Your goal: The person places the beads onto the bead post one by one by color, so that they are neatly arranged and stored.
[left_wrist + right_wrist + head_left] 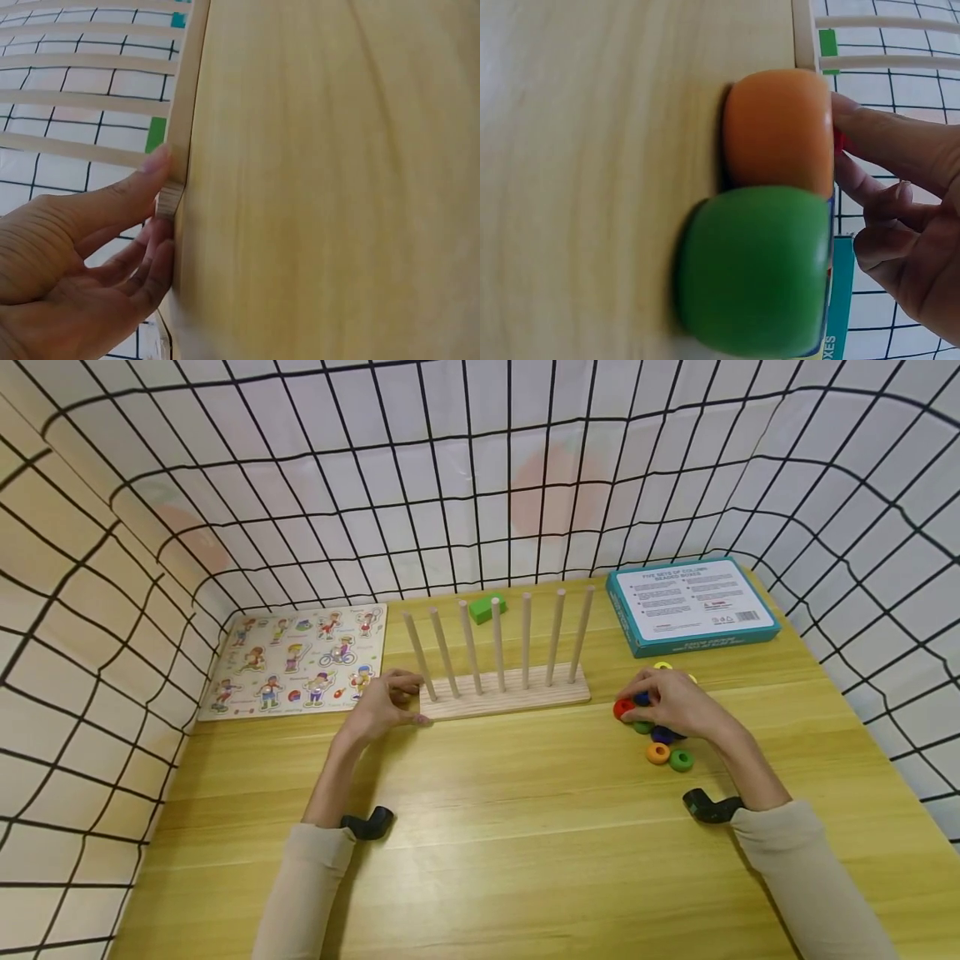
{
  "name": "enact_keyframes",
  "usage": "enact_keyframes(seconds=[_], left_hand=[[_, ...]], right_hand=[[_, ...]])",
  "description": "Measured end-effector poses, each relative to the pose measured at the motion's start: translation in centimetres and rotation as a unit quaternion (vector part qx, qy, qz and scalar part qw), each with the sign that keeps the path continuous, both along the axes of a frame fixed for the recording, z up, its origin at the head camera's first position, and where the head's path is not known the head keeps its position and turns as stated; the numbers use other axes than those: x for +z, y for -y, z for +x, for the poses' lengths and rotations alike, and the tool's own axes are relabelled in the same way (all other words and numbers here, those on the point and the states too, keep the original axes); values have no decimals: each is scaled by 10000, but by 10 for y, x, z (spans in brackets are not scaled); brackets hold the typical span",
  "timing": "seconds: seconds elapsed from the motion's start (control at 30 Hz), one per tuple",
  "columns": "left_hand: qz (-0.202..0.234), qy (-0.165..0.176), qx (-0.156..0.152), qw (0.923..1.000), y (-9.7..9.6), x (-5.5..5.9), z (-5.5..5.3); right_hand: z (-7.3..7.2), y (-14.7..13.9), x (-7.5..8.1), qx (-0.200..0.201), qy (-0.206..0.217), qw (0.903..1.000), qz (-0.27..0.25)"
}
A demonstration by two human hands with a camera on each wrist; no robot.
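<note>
A wooden stand (517, 700) with a row of upright pegs stands on the table. My left hand (381, 706) holds the left end of its base, and the left wrist view has the thumb (156, 160) at the corner. To the right of the stand, my right hand (681, 703) pinches a red bead (622, 709) between thumb and finger. Beneath and around that hand lie several more beads, blue, green and yellow, partly hidden by it. An orange bead (780, 129) and a green bead (757, 274) sit nearest me and cover most of the red one in the right wrist view.
Left of the stand lies a picture board (292, 662) with printed figures. A green block (487, 609) is behind the pegs. At the back right rests a teal and white box (693, 606). Black wire mesh (480, 493) borders the table at the back and sides.
</note>
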State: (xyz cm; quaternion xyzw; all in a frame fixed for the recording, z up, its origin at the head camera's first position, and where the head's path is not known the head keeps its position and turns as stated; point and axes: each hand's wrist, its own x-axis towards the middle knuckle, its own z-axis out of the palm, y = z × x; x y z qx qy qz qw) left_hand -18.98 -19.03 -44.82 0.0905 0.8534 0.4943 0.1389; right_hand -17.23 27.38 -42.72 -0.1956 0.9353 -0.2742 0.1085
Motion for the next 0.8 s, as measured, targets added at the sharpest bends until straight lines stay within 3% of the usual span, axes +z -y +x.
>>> enact_keyframes(seconds=[0.2,0.4,0.67,0.8], left_hand=[[12,61,98,9999,-2,0,2],[-21,10,300,9995,-7,-1,5],[-36,-32,460,9989,-15,-1,9],[-110,-122,503,9986,-15,-4,10]], right_hand=[[3,2,14,-33,-60,9998,-189],[9,9,39,64,257,9988,-413],[11,35,76,781,-73,9914,-1047],[6,59,98,902,-192,9885,-1200]])
